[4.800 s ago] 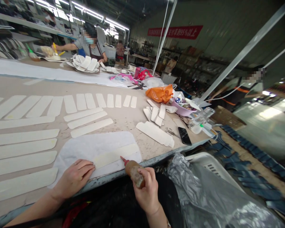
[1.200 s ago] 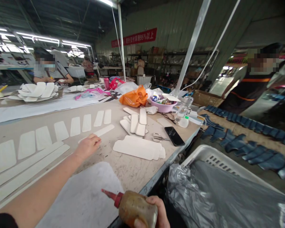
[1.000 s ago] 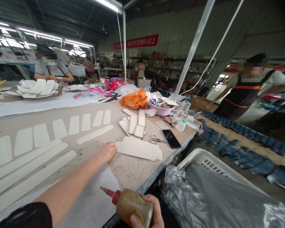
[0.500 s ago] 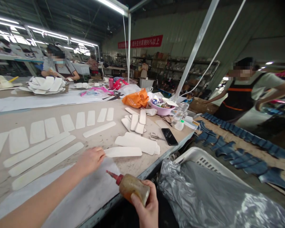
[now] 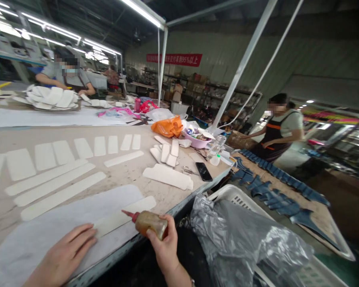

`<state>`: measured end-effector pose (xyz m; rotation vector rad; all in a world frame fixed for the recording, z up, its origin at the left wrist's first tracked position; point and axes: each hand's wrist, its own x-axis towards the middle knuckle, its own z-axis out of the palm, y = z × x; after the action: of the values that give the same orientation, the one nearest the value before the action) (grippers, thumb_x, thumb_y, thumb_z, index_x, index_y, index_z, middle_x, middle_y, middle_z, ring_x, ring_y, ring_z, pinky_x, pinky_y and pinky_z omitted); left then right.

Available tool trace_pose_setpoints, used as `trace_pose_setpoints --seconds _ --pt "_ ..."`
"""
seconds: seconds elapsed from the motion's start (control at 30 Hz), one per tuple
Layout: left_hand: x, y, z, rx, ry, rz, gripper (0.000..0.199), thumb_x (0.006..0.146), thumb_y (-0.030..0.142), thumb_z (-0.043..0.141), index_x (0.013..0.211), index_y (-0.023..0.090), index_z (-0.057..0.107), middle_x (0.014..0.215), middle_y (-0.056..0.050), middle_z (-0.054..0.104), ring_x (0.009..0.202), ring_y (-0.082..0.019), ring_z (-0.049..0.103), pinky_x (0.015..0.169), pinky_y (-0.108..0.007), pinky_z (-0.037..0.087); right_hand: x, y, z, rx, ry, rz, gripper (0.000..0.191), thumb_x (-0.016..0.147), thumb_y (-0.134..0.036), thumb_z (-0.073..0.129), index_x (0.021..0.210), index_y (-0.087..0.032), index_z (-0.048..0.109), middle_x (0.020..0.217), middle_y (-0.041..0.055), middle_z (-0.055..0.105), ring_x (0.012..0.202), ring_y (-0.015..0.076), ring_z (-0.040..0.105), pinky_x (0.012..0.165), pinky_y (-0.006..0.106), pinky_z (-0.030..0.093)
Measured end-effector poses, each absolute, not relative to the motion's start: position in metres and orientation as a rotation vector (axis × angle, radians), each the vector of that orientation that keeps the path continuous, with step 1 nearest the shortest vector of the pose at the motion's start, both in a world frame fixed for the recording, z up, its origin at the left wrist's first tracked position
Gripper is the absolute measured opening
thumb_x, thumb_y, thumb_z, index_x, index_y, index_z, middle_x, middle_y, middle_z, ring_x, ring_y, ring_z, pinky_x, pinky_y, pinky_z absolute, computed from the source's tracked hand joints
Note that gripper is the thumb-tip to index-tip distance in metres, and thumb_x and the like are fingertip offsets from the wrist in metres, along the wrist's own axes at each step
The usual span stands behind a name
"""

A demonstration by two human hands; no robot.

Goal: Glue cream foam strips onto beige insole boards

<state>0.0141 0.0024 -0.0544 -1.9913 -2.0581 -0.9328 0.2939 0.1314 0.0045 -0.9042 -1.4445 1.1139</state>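
My right hand [image 5: 164, 243] is wrapped round a bottle of brownish liquid [image 5: 151, 224], whose red nozzle points left over a long white strip [image 5: 122, 217]. That strip lies on a white sheet [image 5: 62, 213] near the table's front edge. Flat on the strip's left end rests my left hand [image 5: 67, 251], its fingers stretched out. More long strips [image 5: 62, 195] lie behind it at the left, with a row of shorter white pieces [image 5: 83, 148] beyond them. Stacked white pieces [image 5: 167, 176] are right of centre.
Scissors [image 5: 189, 170] and a phone [image 5: 204, 171] lie near the table's right edge. Behind them are a purple basket [image 5: 197, 141] and an orange bag [image 5: 167, 126]. A white crate [image 5: 236, 191] with grey plastic [image 5: 239, 235] stands at the right. Two people work nearby.
My left hand has brought a white strip from the stack onto the sheet and now lies flat on its end. The bottle in my right hand has moved left, over the strip. The view has shifted.
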Motion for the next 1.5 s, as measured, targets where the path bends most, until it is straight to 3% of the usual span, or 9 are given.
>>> trace_pose_setpoints --seconds 0.07,0.17,0.33,0.9,1.5 --pt "0.024 -0.007 -0.036 -1.917 -2.134 -0.903 0.023 0.084 0.032 0.052 0.102 0.031 0.066 0.113 -0.003 0.063 0.098 -0.020 0.062 0.090 -0.036 0.052 0.294 0.127 0.004 -0.892 -1.495 1.116 0.038 0.072 -0.034 0.068 0.103 -0.021 0.051 0.093 0.0029 0.060 0.085 0.0192 0.060 0.074 0.031 0.051" --pt "0.032 -0.017 -0.022 -1.866 -2.126 -0.889 0.022 0.087 0.028 0.050 0.097 0.025 0.069 0.105 -0.006 0.065 0.095 -0.018 0.061 0.087 -0.033 0.052 0.292 0.123 -0.001 -0.835 -1.598 1.077 0.036 0.075 -0.031 0.066 0.105 -0.020 0.050 0.099 0.0051 0.058 0.092 0.0203 0.058 0.080 0.034 0.050" --pt "0.037 -0.025 -0.019 -2.003 -2.104 -0.815 0.026 0.089 0.019 0.045 0.105 0.021 0.066 0.106 -0.007 0.065 0.096 -0.017 0.058 0.086 -0.032 0.051 0.280 0.112 0.002 -0.661 -1.846 0.895 0.032 0.076 -0.023 0.066 0.104 -0.022 0.051 0.099 0.0058 0.054 0.094 0.0208 0.055 0.084 0.038 0.048" --pt "0.040 -0.021 -0.015 -2.042 -2.035 -0.663 0.026 0.087 0.016 0.046 0.102 0.021 0.066 0.103 -0.004 0.067 0.096 -0.017 0.056 0.089 -0.033 0.047 0.259 0.103 -0.003 -0.589 -2.089 0.762 0.038 0.073 -0.007 0.057 0.107 -0.022 0.054 0.100 0.0062 0.049 0.086 0.0169 0.057 0.078 0.032 0.052" --pt "0.032 -0.021 -0.027 -2.042 -2.016 -0.711 0.023 0.086 0.026 0.050 0.101 0.023 0.066 0.103 -0.003 0.068 0.095 -0.016 0.060 0.087 -0.028 0.049 0.306 0.143 0.008 -1.049 -1.940 0.294 0.024 0.081 -0.021 0.059 0.104 -0.019 0.053 0.094 0.0076 0.050 0.085 0.0212 0.057 0.070 0.034 0.052"
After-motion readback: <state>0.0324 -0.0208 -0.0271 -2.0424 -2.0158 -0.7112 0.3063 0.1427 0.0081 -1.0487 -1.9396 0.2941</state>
